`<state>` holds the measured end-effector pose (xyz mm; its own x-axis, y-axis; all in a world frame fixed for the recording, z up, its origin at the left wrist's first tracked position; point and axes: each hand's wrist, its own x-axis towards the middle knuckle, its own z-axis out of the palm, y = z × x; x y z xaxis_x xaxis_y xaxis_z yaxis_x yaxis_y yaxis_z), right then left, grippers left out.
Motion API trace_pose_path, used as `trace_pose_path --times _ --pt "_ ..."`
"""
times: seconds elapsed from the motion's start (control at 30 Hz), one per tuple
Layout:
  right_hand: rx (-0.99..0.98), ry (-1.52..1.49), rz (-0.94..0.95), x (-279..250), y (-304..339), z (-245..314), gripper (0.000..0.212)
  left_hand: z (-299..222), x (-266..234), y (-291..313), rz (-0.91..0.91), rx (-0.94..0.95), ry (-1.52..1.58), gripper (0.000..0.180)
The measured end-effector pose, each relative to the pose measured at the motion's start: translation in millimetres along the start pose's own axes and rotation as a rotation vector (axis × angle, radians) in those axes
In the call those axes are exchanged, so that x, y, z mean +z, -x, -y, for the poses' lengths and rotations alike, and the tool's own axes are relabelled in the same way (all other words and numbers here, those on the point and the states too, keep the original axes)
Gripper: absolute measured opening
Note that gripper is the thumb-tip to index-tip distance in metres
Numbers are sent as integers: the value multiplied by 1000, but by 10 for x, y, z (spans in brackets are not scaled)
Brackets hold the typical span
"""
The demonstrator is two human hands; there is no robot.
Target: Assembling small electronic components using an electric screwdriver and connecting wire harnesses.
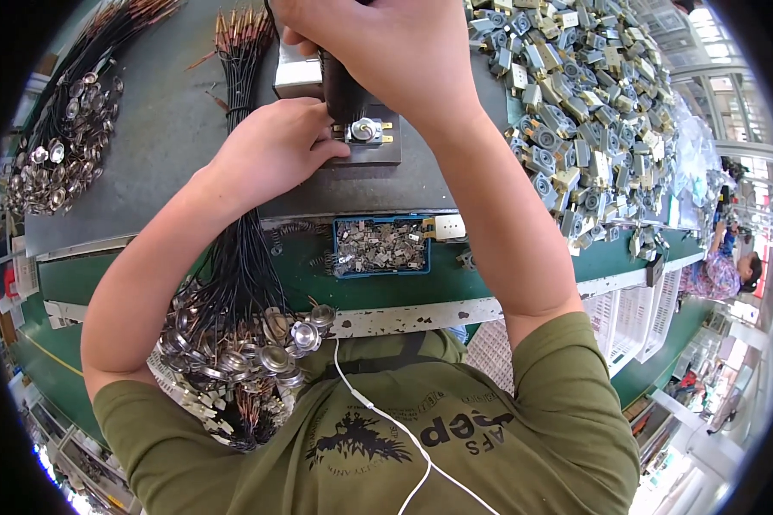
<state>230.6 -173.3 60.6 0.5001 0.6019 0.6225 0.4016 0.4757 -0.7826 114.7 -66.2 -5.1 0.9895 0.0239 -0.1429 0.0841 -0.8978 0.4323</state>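
My right hand [391,56] is wrapped around an upright black electric screwdriver [344,93], whose lower end comes down just behind a small switch-like part [366,130]. That part has a round silver centre and brass tabs, and it sits on a dark metal block [378,158]. My left hand [275,142] is closed beside the part's left side, its thumb lying along the block's edge. The left fingertips are tucked out of sight, so what they pinch cannot be made out. The screwdriver's tip is hidden too.
A blue tray [382,273] of small metal pieces lies near the front edge. Grey-and-cream switch parts [575,112] are heaped at right. Black wire bundles [236,73] with round metal caps [270,356] hang over the front edge; more caps [64,146] lie at left. Another person [726,275] sits far right.
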Motion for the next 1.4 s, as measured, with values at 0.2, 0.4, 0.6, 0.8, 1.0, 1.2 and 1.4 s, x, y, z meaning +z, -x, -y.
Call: trace_pose_path --times 0.2,0.4,0.6,0.8,1.0,1.2,1.4 --pt "-239 399 -27 54 99 130 78 11 73 11 -102 32 45 33" --pt "33 -124 -40 44 182 17 71 -39 44 33 -43 -13 35 32" --pt "-66 -59 -50 129 194 11 70 168 226 15 -147 94 96 34" --pt "-257 150 -24 71 129 30 83 371 376 -160 -286 150 93 30" --pt "20 -18 -307 -92 125 303 41 56 109 63 -153 205 -54 26" --pt "-7 301 -255 -450 98 15 74 -96 5 99 -156 282 -198 39" --pt "18 286 -296 -548 51 -65 63 -10 -50 159 -154 383 -28 30"
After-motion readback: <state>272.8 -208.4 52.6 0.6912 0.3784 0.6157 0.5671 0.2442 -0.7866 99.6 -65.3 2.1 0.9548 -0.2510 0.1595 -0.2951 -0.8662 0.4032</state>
